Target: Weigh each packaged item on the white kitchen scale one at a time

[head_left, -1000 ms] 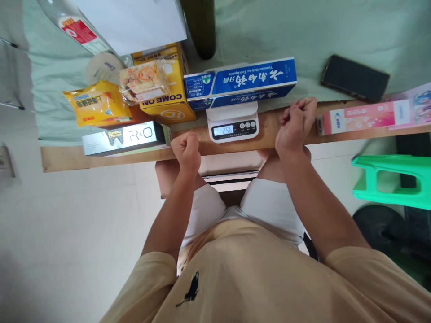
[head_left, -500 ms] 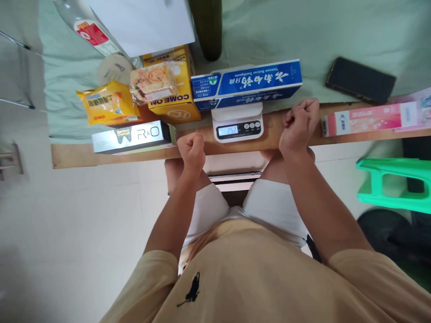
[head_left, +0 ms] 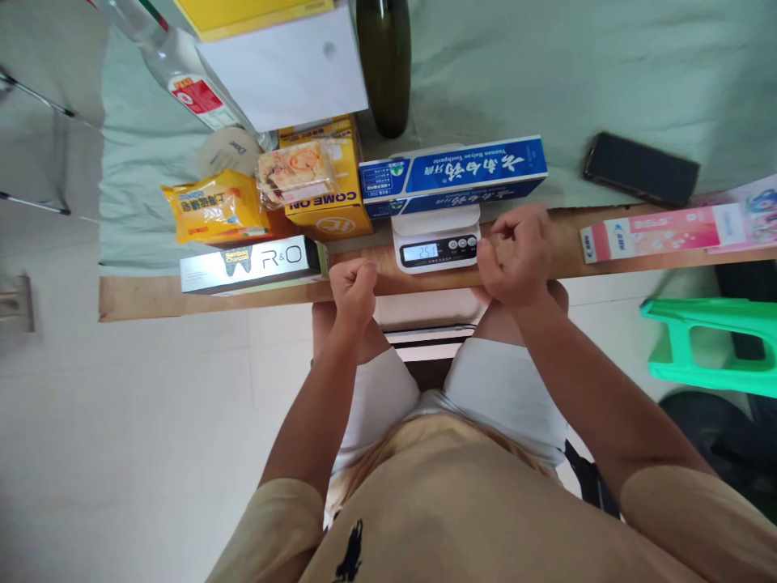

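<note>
Left hand (head_left: 354,290): curled into a loose fist with nothing held, rested on the near edge of the wooden surface (head_left: 139,293).
Right hand (head_left: 515,255): fingers folded together with nothing gripped, set just beside the right end of the scale (head_left: 435,247), seemingly touching its corner.
Scale: found between the two hands, nearer the right one; a lit display is shown, its digits too small to be read surely.
Blue toothpaste box (head_left: 452,174): laid across the scale's platform, just beyond the right hand.
Silver toothpaste box (head_left: 252,263): laid flat just to the left of the left hand.
Yellow carton (head_left: 328,202): placed beyond the left hand, with a wrapped snack pack (head_left: 295,170) leaned on it.
Pink box (head_left: 659,229): laid well to the right of the right hand.
Phone (head_left: 640,168): placed further beyond, on the green cloth (head_left: 546,65).
</note>
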`<state>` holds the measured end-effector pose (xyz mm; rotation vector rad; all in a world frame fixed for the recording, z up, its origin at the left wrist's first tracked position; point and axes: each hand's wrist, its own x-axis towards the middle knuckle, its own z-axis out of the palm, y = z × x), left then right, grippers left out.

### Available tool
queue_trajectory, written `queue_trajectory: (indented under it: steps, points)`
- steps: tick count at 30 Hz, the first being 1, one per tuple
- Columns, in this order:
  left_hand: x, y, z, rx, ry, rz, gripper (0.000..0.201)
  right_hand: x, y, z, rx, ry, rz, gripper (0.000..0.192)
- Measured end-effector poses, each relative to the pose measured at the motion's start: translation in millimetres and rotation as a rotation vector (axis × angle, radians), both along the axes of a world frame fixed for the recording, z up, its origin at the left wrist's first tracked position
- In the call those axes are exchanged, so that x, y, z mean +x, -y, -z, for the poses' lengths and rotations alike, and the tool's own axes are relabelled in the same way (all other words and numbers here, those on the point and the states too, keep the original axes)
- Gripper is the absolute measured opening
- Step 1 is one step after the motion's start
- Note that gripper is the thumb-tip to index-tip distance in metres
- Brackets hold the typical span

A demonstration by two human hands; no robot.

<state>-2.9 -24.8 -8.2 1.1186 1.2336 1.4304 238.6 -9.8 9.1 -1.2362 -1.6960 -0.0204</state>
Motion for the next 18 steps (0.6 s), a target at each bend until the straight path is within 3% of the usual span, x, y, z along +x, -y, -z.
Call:
queue_trajectory:
  steps: [2,5,8,10,14,18]
  points:
    - [-3,0,0.8,0.011,0.019,0.021,0.047,-3,-17,-22.0,0.018,0.092,-0.026,0.008]
    - [-5,0,2.3,0.02,0.033,0.032,0.047,1,-60,-46.2,-0.214,0.267,-0.163,0.021]
    - [-4,0,3.2,0.027,0.036,0.032,0.048,8,-101,-53.1,-0.422,0.477,-0.373,0.048]
    - [-4,0,3.8,0.032,0.036,0.031,0.048,11,-118,-52.4,-0.485,0.526,-0.441,0.065]
    - [-3,0,6.2,0.052,0.027,0.031,0.051,5,-130,-55.7,-0.553,0.635,-0.423,0.071]
    - [-3,-1,7.7,0.06,0.024,0.037,0.054,4,-121,-68.4,-0.632,0.83,-0.34,0.078]
